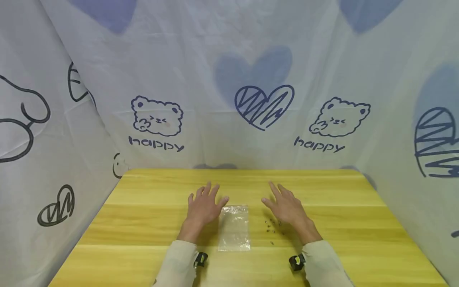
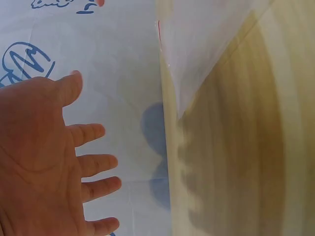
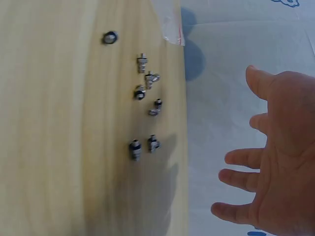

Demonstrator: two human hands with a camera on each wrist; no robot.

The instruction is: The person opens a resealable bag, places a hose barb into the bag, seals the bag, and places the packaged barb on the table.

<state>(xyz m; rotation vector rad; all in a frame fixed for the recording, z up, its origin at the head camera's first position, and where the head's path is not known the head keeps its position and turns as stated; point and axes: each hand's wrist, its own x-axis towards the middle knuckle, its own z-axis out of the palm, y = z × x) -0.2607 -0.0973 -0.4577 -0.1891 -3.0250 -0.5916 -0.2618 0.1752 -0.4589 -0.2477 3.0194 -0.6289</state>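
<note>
A clear plastic zip bag [image 1: 234, 229] lies flat on the wooden table, between the two hands. To its right are several small metal fittings [image 3: 142, 63], scattered loose; their exact kind is too small to tell. My left hand [image 1: 204, 206] hovers at the bag's upper left with fingers spread, holding nothing. In the left wrist view its palm [image 2: 39, 162] faces the camera and the bag [image 2: 197, 44] shows at the top. My right hand [image 1: 287, 205] is held above and beside the fittings, fingers extended, and the right wrist view shows the palm [image 3: 290, 152] bare.
The yellow wood-grain table [image 1: 150, 223] reaches back to a hanging white cloth [image 1: 215, 143] printed with hearts and bears. More cloth hangs along the left and right sides. Dark wrist cameras [image 1: 297, 262] sit on both wrists near the pale sleeves.
</note>
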